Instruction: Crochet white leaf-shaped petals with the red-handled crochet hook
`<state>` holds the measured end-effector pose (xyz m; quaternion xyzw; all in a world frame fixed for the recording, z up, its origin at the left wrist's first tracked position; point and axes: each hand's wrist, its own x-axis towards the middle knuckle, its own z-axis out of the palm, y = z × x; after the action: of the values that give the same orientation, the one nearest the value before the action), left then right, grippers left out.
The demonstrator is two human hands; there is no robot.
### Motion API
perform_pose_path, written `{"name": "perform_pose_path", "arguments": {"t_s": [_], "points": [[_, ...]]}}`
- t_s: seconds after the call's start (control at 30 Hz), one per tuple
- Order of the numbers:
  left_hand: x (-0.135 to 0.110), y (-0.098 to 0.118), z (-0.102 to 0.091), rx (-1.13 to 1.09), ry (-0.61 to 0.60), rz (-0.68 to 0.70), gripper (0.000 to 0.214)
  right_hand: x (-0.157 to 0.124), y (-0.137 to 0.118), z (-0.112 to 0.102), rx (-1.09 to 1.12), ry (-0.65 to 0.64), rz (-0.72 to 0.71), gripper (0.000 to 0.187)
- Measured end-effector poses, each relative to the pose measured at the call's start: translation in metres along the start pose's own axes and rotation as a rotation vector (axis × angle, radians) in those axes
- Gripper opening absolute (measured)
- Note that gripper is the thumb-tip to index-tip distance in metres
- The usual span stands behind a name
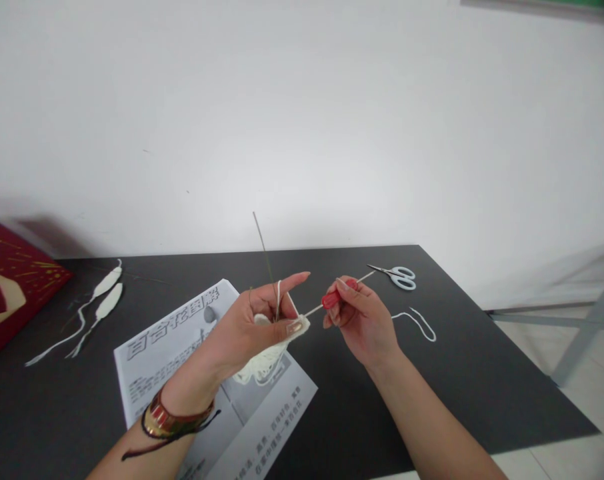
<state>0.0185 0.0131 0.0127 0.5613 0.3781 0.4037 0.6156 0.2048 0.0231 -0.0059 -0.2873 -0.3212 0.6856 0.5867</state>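
Observation:
My right hand (359, 317) is closed around the red grip of a crochet hook (338, 295), whose thin shaft reaches left toward the white crochet piece. Thumb and fingers of my left hand (255, 323) pinch that crochet piece (296, 328), while the index finger stretches out with a strand of white yarn (279, 297) looped over it. A thin wire (262, 240) stands up from behind my left fingers. Below the left hand hangs more white yarn (257, 367), over the printed sheet. Whether the hook's tip is inside a stitch I cannot tell.
Scissors (399, 275) lie on the dark table (372, 427) beyond my right hand, near a loose yarn end (425, 327). Two white crochet pieces with tails (109, 300) lie at left, beside a red box (12, 287). Printed sheets (172, 340) lie under my left arm. A white wall (302, 133) rises behind.

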Motion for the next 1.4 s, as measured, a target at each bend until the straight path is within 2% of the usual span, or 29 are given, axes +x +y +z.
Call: {"name": "perform_pose_path", "arguments": {"t_s": [0.4,0.67,0.8,1.0,1.1,1.17,1.23,1.3,1.4], "points": [[-0.002,0.008,0.0,0.194,-0.014,-0.063,0.054,-0.011,-0.018,-0.012,-0.375,-0.137,-0.432,0.013],[0.001,0.009,0.001,0.308,0.014,-0.006,0.05,-0.016,-0.018,-0.012,-0.525,-0.176,-0.558,0.013],[0.002,0.007,0.001,0.337,0.044,0.008,0.05,-0.021,-0.016,-0.012,-0.676,-0.193,-0.619,0.013],[0.007,0.003,0.002,0.441,0.145,0.0,0.053,-0.025,-0.016,-0.005,-1.092,-0.338,-0.916,0.018],[0.009,0.002,0.002,0.49,0.227,0.007,0.034,-0.024,-0.009,-0.004,-1.207,-0.441,-1.084,0.024],[0.011,0.001,0.003,0.469,0.291,0.0,0.029,-0.024,-0.004,-0.004,-1.28,-0.496,-1.177,0.027],[0.011,0.001,0.004,0.402,0.329,-0.013,0.041,-0.023,0.001,-0.006,-1.367,-0.525,-1.242,0.028],[0.011,-0.001,0.007,0.317,0.35,-0.004,0.052,-0.022,0.003,-0.007,-1.414,-0.533,-1.27,0.028],[0.009,-0.004,0.01,0.131,0.367,0.025,0.056,-0.019,0.002,-0.009,-1.338,-0.501,-1.253,0.033]]}}
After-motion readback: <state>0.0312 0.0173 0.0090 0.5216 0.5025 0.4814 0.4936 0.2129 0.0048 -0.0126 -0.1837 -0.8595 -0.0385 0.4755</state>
